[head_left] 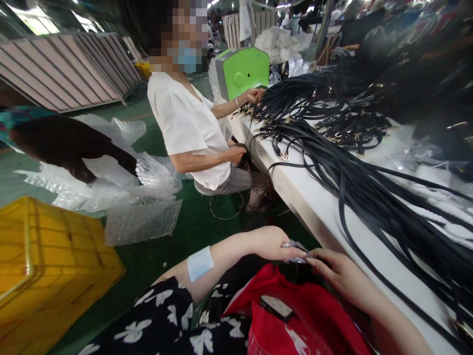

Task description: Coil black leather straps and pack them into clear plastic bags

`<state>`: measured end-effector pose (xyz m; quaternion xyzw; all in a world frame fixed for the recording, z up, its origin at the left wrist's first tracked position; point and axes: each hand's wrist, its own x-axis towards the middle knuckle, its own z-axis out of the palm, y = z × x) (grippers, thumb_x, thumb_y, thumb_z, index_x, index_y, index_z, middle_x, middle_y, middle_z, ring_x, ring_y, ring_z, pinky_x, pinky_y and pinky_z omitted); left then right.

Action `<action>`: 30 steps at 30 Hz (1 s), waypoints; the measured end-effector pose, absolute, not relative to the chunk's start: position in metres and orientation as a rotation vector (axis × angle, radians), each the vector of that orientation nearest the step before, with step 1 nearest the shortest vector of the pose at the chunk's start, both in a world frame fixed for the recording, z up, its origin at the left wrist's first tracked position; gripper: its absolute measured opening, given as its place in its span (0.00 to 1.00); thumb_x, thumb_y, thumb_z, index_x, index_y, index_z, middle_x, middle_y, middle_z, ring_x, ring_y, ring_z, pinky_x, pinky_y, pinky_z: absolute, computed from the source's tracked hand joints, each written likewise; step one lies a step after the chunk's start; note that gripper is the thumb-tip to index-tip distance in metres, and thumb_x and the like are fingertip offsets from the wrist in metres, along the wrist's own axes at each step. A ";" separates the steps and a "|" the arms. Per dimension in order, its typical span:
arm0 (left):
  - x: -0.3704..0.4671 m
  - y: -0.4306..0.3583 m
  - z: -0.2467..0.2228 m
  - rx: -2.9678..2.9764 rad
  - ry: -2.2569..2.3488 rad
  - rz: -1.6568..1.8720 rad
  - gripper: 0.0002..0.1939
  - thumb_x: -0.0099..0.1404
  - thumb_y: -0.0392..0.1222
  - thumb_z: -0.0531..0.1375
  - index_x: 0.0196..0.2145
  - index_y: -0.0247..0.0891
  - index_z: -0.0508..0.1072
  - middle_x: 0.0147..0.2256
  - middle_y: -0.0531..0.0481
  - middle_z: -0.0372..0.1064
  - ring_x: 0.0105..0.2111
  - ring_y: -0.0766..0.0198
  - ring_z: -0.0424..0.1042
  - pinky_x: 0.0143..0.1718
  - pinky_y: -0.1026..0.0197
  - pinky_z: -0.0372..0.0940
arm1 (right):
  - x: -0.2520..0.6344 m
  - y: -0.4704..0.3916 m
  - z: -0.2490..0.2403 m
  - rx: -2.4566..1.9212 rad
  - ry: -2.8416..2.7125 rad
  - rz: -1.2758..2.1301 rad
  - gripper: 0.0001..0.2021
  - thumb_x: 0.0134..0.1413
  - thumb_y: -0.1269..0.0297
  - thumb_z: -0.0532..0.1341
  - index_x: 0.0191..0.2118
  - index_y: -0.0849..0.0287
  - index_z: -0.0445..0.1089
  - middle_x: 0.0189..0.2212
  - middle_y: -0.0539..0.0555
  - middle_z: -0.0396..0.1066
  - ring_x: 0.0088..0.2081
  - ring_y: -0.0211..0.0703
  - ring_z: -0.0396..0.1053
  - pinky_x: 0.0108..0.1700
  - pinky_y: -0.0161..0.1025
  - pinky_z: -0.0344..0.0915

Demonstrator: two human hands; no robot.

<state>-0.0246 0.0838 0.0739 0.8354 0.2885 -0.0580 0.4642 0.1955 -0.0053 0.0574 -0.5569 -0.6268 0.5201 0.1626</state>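
Both of my hands meet over my lap beside the table edge. My left hand (271,244) is closed on a small shiny metallic-looking piece (295,250), too small to name. My right hand (334,268) pinches at the same spot, its fingertips touching the piece's right end. Red cloth (295,310) lies on my lap below the hands, with a flat dark-rimmed object (277,307) on it. To the right, long black straps (364,197) with gold-coloured clasps run along the white table (291,190).
A seated person (188,123) in a white top handles a strap at the table's far left edge. Behind stands a green machine (247,74). A yellow crate (55,266) is at left, near clear plastic wrap (144,217) on the floor.
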 end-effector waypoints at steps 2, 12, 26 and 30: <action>-0.032 0.086 0.068 1.751 0.610 -0.241 0.26 0.60 0.65 0.62 0.25 0.37 0.75 0.20 0.55 0.68 0.20 0.70 0.63 0.24 0.66 0.55 | 0.196 -0.008 0.053 -1.562 -1.932 1.456 0.20 0.65 0.46 0.53 0.35 0.56 0.73 0.29 0.52 0.72 0.32 0.43 0.68 0.36 0.39 0.62; -0.019 0.069 0.033 0.619 0.272 0.309 0.29 0.57 0.65 0.65 0.33 0.31 0.73 0.14 0.62 0.55 0.15 0.73 0.56 0.32 0.61 0.66 | 0.147 -0.030 0.018 -1.408 -1.445 1.307 0.24 0.67 0.48 0.50 0.57 0.57 0.68 0.48 0.60 0.75 0.49 0.53 0.72 0.52 0.46 0.70; -0.011 0.055 0.046 1.700 0.669 0.296 0.23 0.69 0.53 0.56 0.58 0.46 0.70 0.53 0.45 0.71 0.51 0.56 0.71 0.57 0.53 0.63 | 0.167 -0.036 0.068 -1.809 -1.744 1.314 0.08 0.60 0.63 0.57 0.36 0.60 0.72 0.33 0.56 0.76 0.33 0.44 0.71 0.37 0.37 0.63; -0.002 0.045 0.040 1.779 0.772 0.263 0.19 0.69 0.51 0.54 0.51 0.46 0.77 0.50 0.49 0.76 0.51 0.56 0.73 0.58 0.56 0.65 | 0.170 -0.040 0.057 -1.710 -1.457 1.403 0.10 0.53 0.60 0.65 0.38 0.61 0.72 0.32 0.51 0.72 0.33 0.41 0.66 0.33 0.34 0.60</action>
